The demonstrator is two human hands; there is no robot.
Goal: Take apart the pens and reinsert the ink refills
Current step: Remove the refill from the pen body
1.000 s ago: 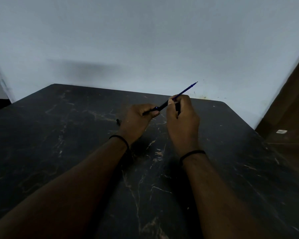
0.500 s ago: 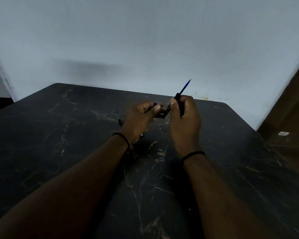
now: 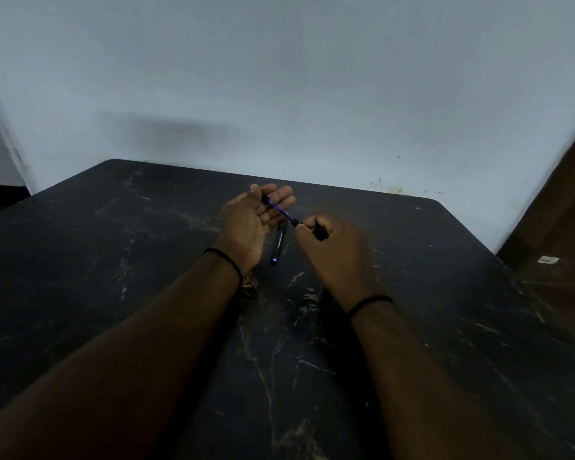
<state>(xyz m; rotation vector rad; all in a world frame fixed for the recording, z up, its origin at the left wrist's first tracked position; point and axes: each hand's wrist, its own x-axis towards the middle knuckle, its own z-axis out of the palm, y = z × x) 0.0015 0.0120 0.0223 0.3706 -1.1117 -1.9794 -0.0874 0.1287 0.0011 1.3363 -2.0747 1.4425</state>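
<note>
Refill (image 3: 281, 210) slants from the clenched right hand (image 3: 326, 247), which pinches its near end, up-left across the released, palm-up left hand (image 3: 258, 215); pen barrel (image 3: 278, 245) lies on the table (image 3: 113, 260) between both wrists, nearer the left, long axis running away from the person

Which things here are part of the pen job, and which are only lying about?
Part of the job:
- blue ink refill, across the open left hand
- black pen piece, gripped by the right hand
- black pen barrel, lying on the table

Only lying about:
- small white object, far right
</note>
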